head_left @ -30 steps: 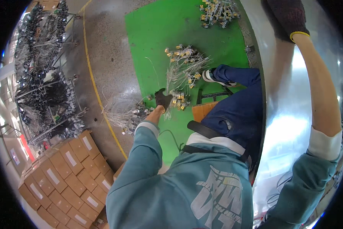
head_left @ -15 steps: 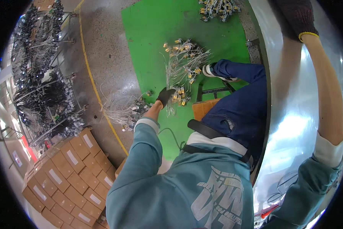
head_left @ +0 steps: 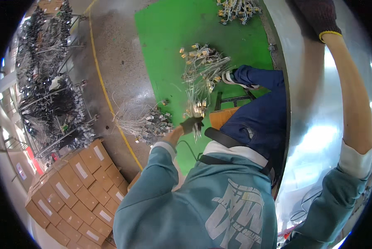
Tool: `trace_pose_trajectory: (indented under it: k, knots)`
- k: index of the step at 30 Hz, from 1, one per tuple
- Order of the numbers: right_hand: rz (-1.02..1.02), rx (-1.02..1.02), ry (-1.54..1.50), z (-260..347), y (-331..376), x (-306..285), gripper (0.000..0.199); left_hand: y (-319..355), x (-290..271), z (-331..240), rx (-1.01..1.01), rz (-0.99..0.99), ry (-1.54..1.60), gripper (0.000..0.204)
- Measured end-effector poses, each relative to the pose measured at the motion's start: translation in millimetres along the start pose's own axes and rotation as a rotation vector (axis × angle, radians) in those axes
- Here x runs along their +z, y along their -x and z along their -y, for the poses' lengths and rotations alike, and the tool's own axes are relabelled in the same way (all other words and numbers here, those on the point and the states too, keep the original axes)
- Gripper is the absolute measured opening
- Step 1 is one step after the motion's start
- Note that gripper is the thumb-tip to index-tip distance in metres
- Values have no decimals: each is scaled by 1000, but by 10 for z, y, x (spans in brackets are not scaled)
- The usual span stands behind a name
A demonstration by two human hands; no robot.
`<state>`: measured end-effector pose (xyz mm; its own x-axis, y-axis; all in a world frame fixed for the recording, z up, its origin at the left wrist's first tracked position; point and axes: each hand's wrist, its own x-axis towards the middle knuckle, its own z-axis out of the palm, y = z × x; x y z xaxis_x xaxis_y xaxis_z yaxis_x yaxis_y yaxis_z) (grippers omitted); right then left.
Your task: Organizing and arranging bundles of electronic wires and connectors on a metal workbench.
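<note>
- Left hand: dark-gloved, its fingers apparently curled around a wire bundle; pale wire ends hang below the fist, and yellow-tipped plugs show above it.
- Right hand: dark glove with a yellow cuff, at or over the metal table; the upper frame edge cuts it off, so whether its fingers are spread or gripping cannot be told.
- Position of the wires: the held bundle is over the green mat, just below the main wire pile. A grey wire heap lies left of the hand, and a far wire pile sits at the mat's upper end.
- Risk of tangling: strands of the bundle and main pile appear to overlap; a sharp tug could drag neighbours along or strain a plug.
- Risk of slipping: with one gloved hand holding many thin strands, some could slide out if the grip is uneven.
- Risk of snagging: the brown-topped stool is close by; a swinging plug could hook its frame.
- Risk of crushing: a shoe is right beside the main pile; a shifted foot could press on plugs.
</note>
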<state>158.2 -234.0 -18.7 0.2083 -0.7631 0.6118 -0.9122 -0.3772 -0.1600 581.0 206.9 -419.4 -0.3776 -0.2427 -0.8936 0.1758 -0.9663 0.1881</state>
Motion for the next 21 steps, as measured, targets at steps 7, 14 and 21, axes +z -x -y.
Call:
trace_pose_trajectory:
  k: [7, 14, 21]
  knots:
    - [-39, -23, -62, 84, 55, -99, 21, 608, -108, 175, -310, -119, 84, 37]
    - [-91, 6, -76, 108, 56, -84, 21, 982, -63, -229, -201, 59, -301, 46]
    - [13, 107, -30, 149, 89, -169, 22, 661, -335, -138, -33, -98, -660, 42]
